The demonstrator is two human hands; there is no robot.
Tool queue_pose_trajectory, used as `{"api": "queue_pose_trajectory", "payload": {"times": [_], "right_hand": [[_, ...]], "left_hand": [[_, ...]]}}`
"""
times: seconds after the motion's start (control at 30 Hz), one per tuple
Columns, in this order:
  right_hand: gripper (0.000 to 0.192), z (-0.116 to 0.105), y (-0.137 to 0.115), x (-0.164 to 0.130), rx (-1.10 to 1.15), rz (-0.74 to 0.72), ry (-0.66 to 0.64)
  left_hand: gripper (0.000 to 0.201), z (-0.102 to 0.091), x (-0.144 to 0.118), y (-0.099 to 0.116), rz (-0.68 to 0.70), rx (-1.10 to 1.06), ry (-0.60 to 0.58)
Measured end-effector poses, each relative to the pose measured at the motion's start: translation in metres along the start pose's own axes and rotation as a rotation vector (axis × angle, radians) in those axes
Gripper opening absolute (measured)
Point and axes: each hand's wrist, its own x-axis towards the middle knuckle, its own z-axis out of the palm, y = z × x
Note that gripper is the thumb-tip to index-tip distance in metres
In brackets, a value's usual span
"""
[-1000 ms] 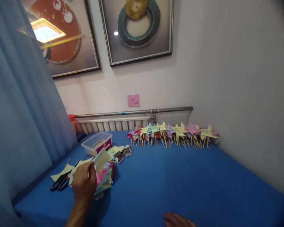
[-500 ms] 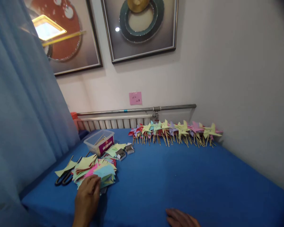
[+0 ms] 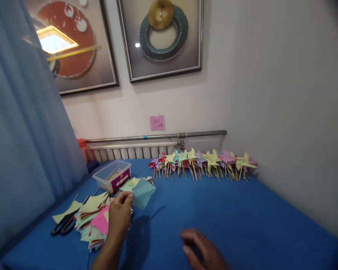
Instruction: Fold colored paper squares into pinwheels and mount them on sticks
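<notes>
Pinched between the thumb and fingers of my left hand (image 3: 120,215) is a light blue sheet of paper (image 3: 143,192), lifted above the table. Beside and partly behind that hand lies a stack of coloured paper sheets (image 3: 91,221), in yellow, pink and green. My right hand (image 3: 201,249) hovers over the blue tabletop (image 3: 242,225) near the front edge, its fingers curved and apart with nothing in them. Part of a small grey box (image 3: 150,180) shows behind the blue sheet.
Black-handled scissors (image 3: 63,226) lie left of the stack. A clear plastic tub (image 3: 101,179) with thin sticks stands behind it. Finished paper pinwheels (image 3: 202,161) line the back edge. A blue curtain (image 3: 22,131) hangs at left; a metal pipe (image 3: 157,137) runs along the wall.
My left hand has taken a blue sheet from the stack and carried it up and right. My right hand has come further into view, towards the left.
</notes>
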Motion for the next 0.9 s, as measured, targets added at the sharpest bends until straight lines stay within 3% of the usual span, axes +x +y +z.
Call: {"api": "queue_pose_trajectory", "payload": {"times": [0.07, 0.13, 0.23, 0.33, 0.43, 0.53, 0.63, 0.77, 0.83, 0.9], "right_hand": [[0.028, 0.004, -0.012, 0.033, 0.286, 0.189, 0.021], [0.041, 0.006, -0.016, 0.066, 0.612, 0.358, 0.038], [0.047, 0.006, -0.008, 0.108, 1.039, 0.397, 0.057], [0.040, 0.003, 0.010, 0.130, 1.187, 0.397, 0.168], [0.040, 0.002, 0.031, 0.136, 1.201, 0.498, 0.366], [0.035, 0.002, 0.045, 0.134, 1.244, 0.555, 0.361], [0.031, 0.004, 0.049, 0.132, 1.284, 0.536, 0.285], [0.034, 0.012, 0.047, 0.130, 1.261, 0.540, 0.199], [0.037, 0.017, 0.045, 0.127, 1.243, 0.562, 0.156], [0.038, 0.019, 0.043, 0.125, 1.226, 0.579, 0.135]], "left_hand": [[0.029, 0.030, 0.002, 0.009, 0.137, 0.081, -0.035], [0.022, 0.059, 0.000, 0.016, 0.408, 0.176, -0.043], [0.022, 0.100, -0.012, 0.021, 0.848, 0.292, -0.078], [0.023, 0.131, -0.028, 0.017, 1.090, 0.373, -0.128], [0.021, 0.146, -0.041, 0.007, 1.159, 0.374, -0.198], [0.015, 0.145, -0.039, -0.007, 1.048, 0.295, -0.215], [0.022, 0.139, -0.020, -0.020, 0.697, 0.174, -0.157], [0.027, 0.138, 0.007, -0.027, 0.101, -0.089, -0.399], [0.028, 0.141, 0.013, -0.028, -0.081, -0.218, -0.494], [0.029, 0.144, 0.014, -0.027, -0.175, -0.295, -0.523]]}}
